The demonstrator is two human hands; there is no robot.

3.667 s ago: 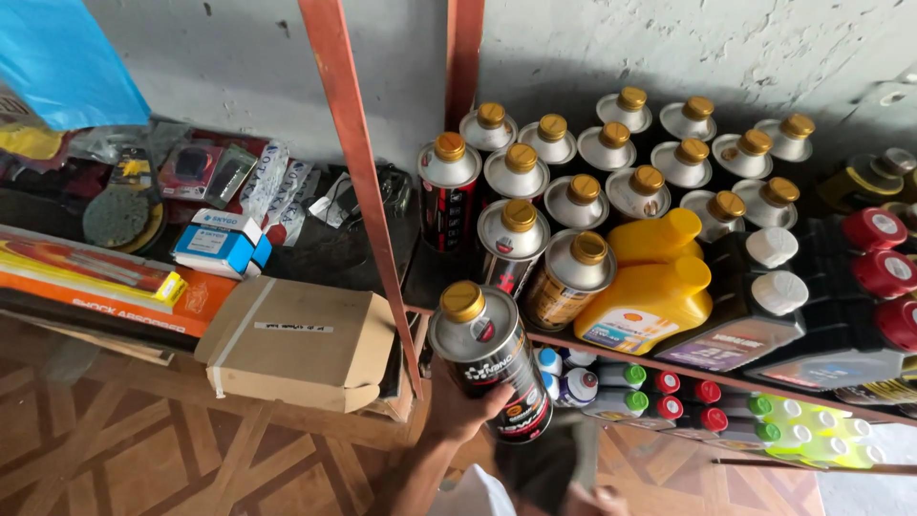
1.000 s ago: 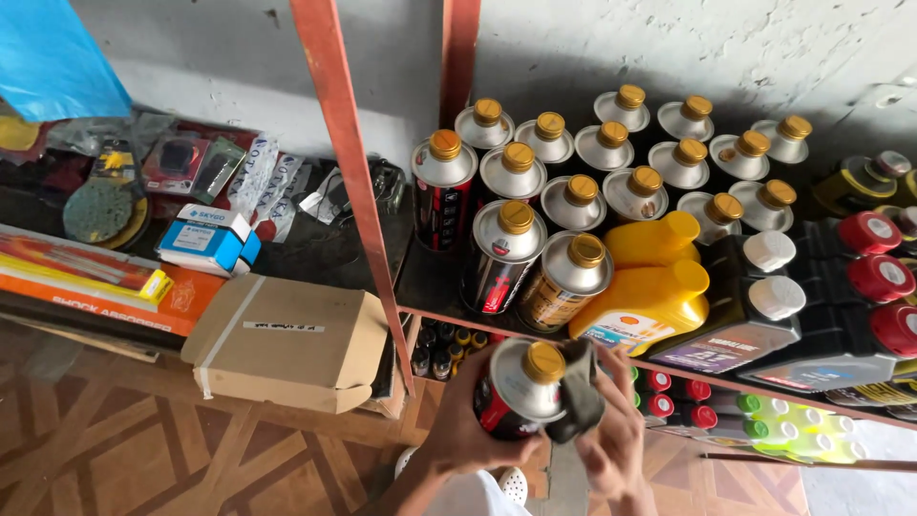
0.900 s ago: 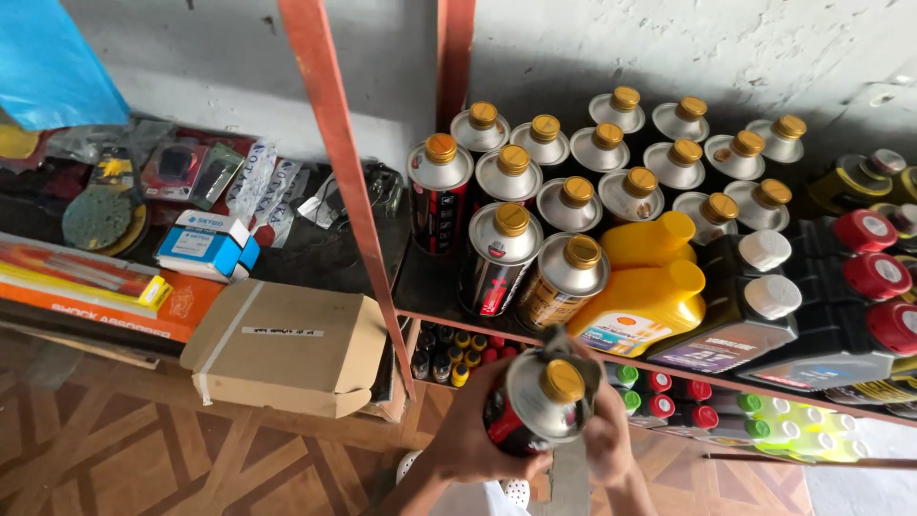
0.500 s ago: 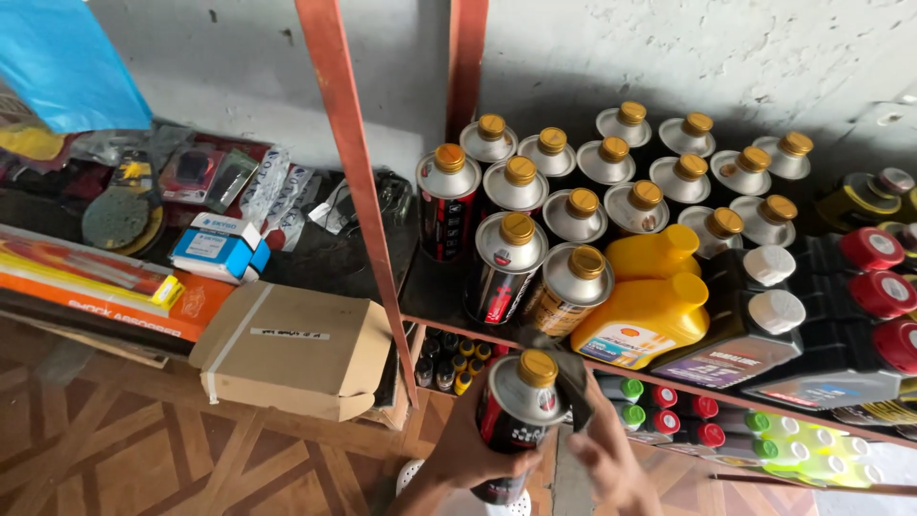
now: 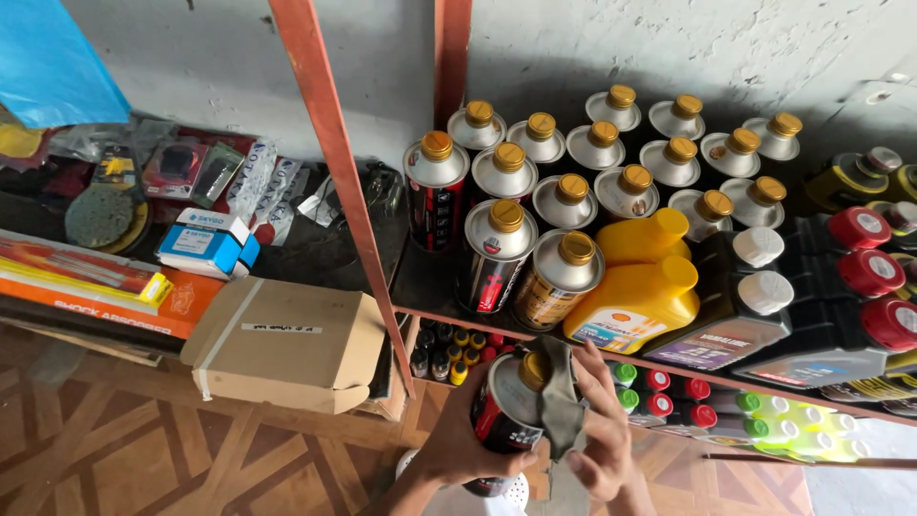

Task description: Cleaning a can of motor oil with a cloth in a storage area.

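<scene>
The left hand (image 5: 458,440) is clenched around the body of a metal can (image 5: 511,411) with a gold cap, held near the bottom centre in front of the shelf (image 5: 420,287), while the right hand (image 5: 602,435) pinches a grey-green rag (image 5: 559,406) draped over the can's top. The can appears rigid, smooth and probably slippery and fairly heavy if full, so the cylindrical body is judged the soundest place for a grip; the rag is limp. The shelf is red-framed, crowded with like cans, a yellow jug (image 5: 635,301) and a cardboard box (image 5: 287,344) left, against a rough grey wall (image 5: 669,48) above patterned flooring.
</scene>
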